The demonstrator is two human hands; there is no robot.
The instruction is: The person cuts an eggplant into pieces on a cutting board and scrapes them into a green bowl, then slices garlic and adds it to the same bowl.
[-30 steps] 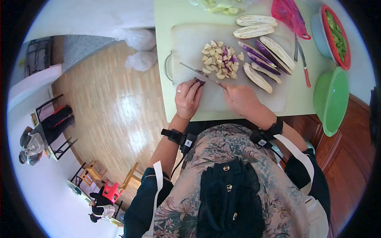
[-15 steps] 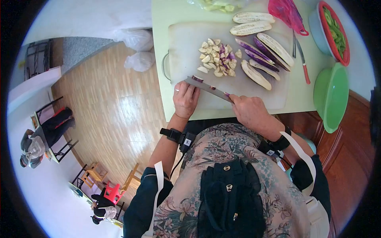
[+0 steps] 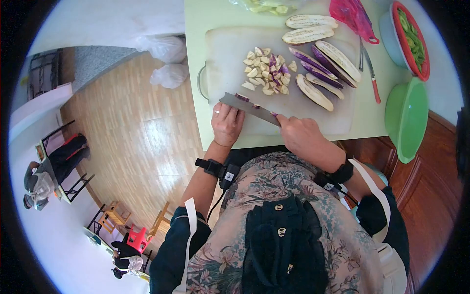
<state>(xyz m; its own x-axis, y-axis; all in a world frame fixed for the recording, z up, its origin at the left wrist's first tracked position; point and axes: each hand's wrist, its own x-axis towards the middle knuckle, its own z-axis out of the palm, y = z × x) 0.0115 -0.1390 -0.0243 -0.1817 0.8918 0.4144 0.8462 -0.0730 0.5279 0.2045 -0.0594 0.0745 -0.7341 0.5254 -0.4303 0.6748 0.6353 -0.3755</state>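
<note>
My right hand [image 3: 304, 136] grips a knife [image 3: 253, 109] whose broad blade slants up to the left over the white cutting board [image 3: 225, 54]. Small purple-skinned eggplant bits show along the far edge of the blade. My left hand [image 3: 227, 125] is closed, its curled fingertips right at the blade's near side; whatever they pinch is hidden. Beyond the blade lies a heap of chopped eggplant [image 3: 267, 71]. Several long eggplant slices and halves [image 3: 314, 93] rest on the board's right side, pale flesh or purple skin up.
A green basin [image 3: 406, 120] stands at the table's right edge, below a red-rimmed basin [image 3: 425, 49] holding green vegetables. A red-handled knife [image 3: 373, 81] and a pink plastic bag [image 3: 350, 17] lie near the board. White bags [image 3: 169, 76] sit on the floor; two people are far left.
The knife and my right hand have shifted slightly left and up. My left hand stays closed beside the blade, and the eggplant heap looks the same.
</note>
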